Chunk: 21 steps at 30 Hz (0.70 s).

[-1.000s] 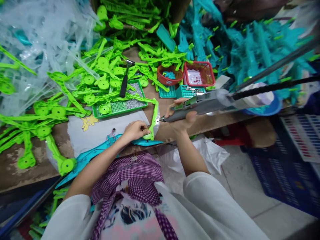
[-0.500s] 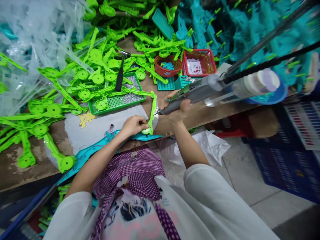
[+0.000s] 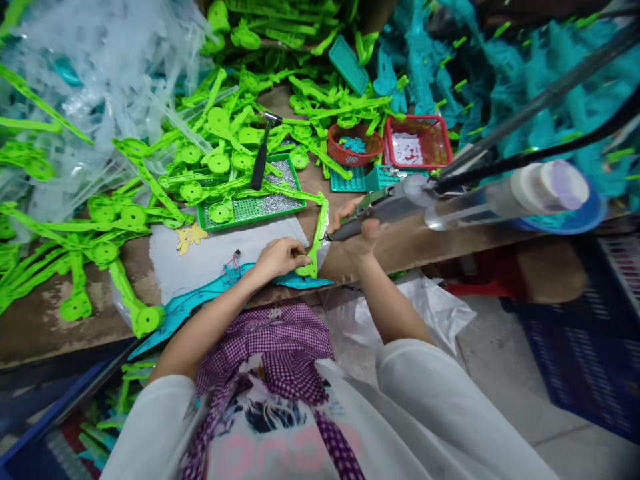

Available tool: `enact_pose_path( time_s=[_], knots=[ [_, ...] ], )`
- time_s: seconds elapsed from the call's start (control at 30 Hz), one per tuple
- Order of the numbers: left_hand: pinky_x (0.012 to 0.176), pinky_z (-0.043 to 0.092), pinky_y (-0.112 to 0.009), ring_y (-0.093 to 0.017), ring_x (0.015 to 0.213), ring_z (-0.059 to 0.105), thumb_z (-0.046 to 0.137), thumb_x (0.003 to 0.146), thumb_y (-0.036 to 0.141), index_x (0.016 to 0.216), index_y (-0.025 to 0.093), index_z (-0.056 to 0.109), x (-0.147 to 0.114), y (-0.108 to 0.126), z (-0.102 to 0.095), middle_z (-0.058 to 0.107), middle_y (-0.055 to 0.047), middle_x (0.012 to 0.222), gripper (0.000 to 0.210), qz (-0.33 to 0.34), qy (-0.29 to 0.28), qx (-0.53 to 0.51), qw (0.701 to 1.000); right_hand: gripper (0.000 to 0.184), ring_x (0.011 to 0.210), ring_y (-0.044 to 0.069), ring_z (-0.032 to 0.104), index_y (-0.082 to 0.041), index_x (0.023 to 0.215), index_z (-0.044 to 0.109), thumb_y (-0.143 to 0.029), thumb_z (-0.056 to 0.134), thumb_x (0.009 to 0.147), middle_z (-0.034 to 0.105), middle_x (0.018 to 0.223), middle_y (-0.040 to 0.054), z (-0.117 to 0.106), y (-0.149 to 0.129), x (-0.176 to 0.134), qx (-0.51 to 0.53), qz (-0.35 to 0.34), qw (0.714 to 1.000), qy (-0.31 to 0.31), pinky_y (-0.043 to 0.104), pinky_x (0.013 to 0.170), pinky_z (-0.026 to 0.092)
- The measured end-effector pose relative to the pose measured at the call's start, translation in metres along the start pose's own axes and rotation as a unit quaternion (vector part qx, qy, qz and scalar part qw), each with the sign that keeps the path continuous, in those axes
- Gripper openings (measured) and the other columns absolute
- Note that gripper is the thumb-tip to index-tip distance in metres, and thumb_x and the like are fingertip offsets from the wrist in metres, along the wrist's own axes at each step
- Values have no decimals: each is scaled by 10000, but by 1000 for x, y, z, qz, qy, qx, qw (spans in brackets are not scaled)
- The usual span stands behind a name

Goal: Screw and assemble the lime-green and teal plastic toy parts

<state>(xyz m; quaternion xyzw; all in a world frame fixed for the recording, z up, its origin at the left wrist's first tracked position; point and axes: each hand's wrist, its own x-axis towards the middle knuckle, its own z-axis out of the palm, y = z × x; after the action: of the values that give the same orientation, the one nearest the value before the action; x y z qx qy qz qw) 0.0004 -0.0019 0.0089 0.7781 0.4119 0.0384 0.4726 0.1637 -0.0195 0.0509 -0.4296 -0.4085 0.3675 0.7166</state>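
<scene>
My left hand (image 3: 284, 259) is closed, its thumb and fingers pinching the round end of a bright green plastic arm (image 3: 320, 230). That arm lies across the near edge of the bench, over a long turquoise plastic piece (image 3: 195, 303) with thin wires on it. In my right hand (image 3: 364, 241) is a grey power screwdriver (image 3: 383, 212), held almost level with the fingers wrapped round its body. Its dark tip points left and meets, or nearly meets, the middle of the green arm; contact cannot be made out.
A green tray (image 3: 240, 220) holds small metal screws, with a black-handled hammer (image 3: 260, 157) over its back edge. Green parts (image 3: 220, 123) pile up behind. Red baskets (image 3: 443, 157) stand at the back, a blue bowl (image 3: 595, 217) right. Black cables (image 3: 530, 143) cross the upper right.
The whole view has shifted left, so the bench appears further right. Both hands keep their grips, and the screwdriver tip remains beside the green arm.
</scene>
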Motion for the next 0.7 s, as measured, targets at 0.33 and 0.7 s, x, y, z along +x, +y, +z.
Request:
enact_pose_path(
  time_s=[0.33, 0.7],
  knots=[
    [743, 451, -282, -188, 848, 645, 695, 813, 356, 881, 198, 751, 0, -4, 1, 729, -39, 944, 181, 20, 7, -8, 1000, 569, 435, 121, 548, -248, 637, 534, -816, 566, 655, 427, 502, -60, 113, 32, 52, -1, -65, 994, -84, 277, 436, 501],
    [747, 473, -311, -241, 912, 662, 682, 810, 389, 888, 206, 755, 0, -3, -1, 735, -47, 985, 211, 1, -11, -16, 1000, 544, 687, 181, 698, -234, 737, 603, -774, 542, 725, 554, 630, -10, 120, 89, 65, -60, -15, 997, -56, 296, 535, 550]
  ],
)
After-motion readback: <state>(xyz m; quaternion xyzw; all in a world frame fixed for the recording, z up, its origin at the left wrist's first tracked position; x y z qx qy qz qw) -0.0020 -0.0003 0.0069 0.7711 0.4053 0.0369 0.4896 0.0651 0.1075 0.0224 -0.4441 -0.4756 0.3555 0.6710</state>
